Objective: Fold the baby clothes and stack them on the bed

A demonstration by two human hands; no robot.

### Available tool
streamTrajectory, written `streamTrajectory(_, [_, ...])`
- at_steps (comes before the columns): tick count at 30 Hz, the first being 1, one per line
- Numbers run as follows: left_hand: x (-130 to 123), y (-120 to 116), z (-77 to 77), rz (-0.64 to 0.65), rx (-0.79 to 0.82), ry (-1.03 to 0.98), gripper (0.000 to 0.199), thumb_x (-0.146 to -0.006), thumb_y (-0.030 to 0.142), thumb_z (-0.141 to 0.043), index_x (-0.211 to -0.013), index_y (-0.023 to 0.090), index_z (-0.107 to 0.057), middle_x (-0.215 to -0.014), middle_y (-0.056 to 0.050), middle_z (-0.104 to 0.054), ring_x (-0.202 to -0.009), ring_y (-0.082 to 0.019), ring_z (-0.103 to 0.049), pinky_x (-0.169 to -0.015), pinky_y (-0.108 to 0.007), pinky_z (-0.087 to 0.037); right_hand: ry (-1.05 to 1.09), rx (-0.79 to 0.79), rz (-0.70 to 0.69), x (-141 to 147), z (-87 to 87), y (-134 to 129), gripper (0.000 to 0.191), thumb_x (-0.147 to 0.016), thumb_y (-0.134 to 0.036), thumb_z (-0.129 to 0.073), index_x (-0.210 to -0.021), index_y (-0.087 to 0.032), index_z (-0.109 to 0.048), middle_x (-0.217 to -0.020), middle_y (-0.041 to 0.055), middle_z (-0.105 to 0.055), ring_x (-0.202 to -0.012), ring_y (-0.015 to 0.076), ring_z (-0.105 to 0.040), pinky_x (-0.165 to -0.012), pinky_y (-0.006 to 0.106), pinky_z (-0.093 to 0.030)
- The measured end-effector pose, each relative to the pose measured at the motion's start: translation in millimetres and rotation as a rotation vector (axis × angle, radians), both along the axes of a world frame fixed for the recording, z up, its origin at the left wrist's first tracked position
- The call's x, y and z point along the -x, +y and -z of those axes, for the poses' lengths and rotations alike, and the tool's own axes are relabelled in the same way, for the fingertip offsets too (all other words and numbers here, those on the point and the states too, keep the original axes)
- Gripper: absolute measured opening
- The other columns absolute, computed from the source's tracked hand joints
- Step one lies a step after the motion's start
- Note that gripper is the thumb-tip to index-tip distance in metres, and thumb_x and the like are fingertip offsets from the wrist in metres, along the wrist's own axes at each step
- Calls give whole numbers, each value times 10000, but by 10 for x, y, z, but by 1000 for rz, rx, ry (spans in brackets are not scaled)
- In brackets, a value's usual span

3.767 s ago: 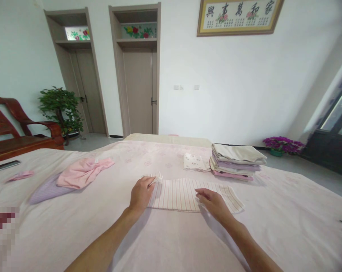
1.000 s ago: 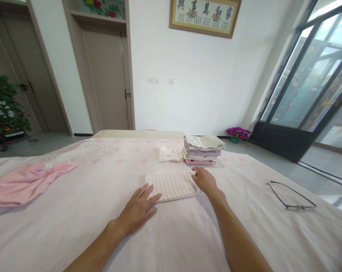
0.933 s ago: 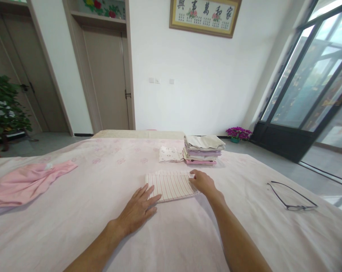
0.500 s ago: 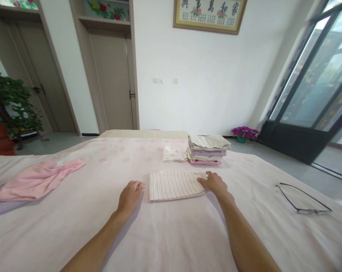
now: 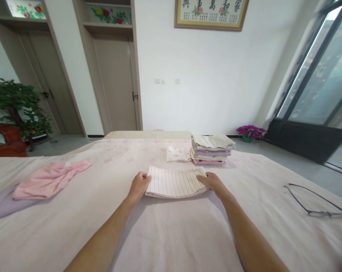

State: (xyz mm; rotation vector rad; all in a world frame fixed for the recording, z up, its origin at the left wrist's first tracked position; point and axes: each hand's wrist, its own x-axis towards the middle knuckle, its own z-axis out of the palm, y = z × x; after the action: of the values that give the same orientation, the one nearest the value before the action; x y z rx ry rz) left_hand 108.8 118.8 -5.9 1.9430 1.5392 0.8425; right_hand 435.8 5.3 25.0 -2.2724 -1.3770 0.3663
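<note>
A folded striped cloth [image 5: 175, 183], cream with reddish-brown lines, hangs slightly sagging between my two hands, a little above the bedspread. My left hand [image 5: 139, 185] pinches its left edge, thumb on top. At the opposite edge my right hand [image 5: 213, 182] is closed on the cloth, with the thumb over the top. Beyond it stands a stack of folded clothes [image 5: 212, 149] in white, purple, cream and pink. Touching the stack's left side lies a small folded white cloth [image 5: 177, 155] with a dotted pattern.
A pink garment [image 5: 50, 179] overlaps a purple garment [image 5: 10, 204] at the left of the pale pink bedspread [image 5: 171, 234]. Eyeglasses [image 5: 315, 200] lie at the right. Behind are a potted plant [image 5: 17, 107], a door [image 5: 115, 83] and purple flowers [image 5: 250, 132].
My left hand has moved right and taken hold of the striped cloth's left edge. The cloth has come up off the bedspread between both hands. The view has shifted slightly left.
</note>
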Motion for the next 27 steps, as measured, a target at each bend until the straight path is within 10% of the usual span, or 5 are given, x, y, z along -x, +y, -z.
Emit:
streamTrajectory(10, [1104,-128,52,-15,-51,8,165,-804,320,-572,-925,212,-602,-816,4,-666,-755,-163,-620,-695,-252,-437,-266,18,7,605,-42,48,502,-751,-547,-613,-1101,-188,-586,-1089,139,-627,-991,304,-597,-759,371,-412])
streamTrajectory(18, [1186,-416,-18,268,-119,-83,287,-737,354,-674,-973,193,-653,-974,-45,-624,-875,-185,-615,-759,-283,-492,-212,-67,-649,828,-317,-68,337,-639,-335,-769,-951,-267,-663,-985,9,-631,-940,197,-559,-784,266,-402])
streamTrajectory(27, [1101,-464,-76,296,-164,-26,191,-843,356,-569,-829,204,-685,-873,-34,-652,-810,-175,-623,-728,-268,-481,-265,-53,-708,775,-171,-36,251,-742,-175,-594,-966,-261,-669,-1012,3,-645,-957,169,-572,-821,250,-399])
